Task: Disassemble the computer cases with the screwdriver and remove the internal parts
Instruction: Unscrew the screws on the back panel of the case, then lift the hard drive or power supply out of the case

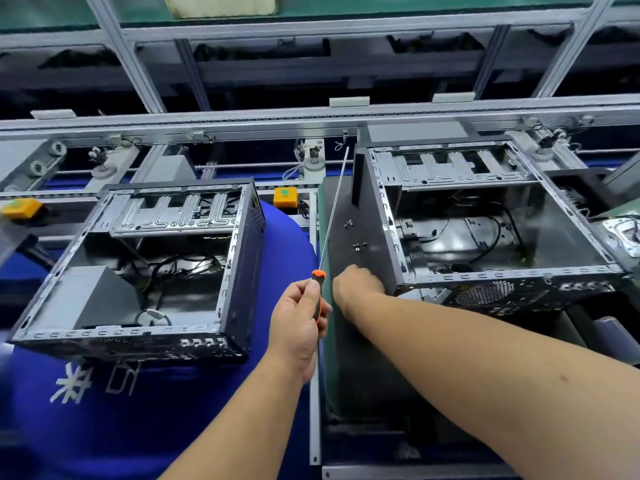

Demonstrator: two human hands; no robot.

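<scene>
between cases: left hand [298, 327] grips screwdriver [330, 216] upright; right hand [356, 284] curled knuckles-up, grasp unclear.

Ahead of your grip and slightly left, a yellow box with a green button [285, 197] sat on the conveyor rail [311, 124]. Another yellow box [21, 208] stood far to the left. Below and left of your grip lay blue fabric with white characters [104, 393].
</scene>
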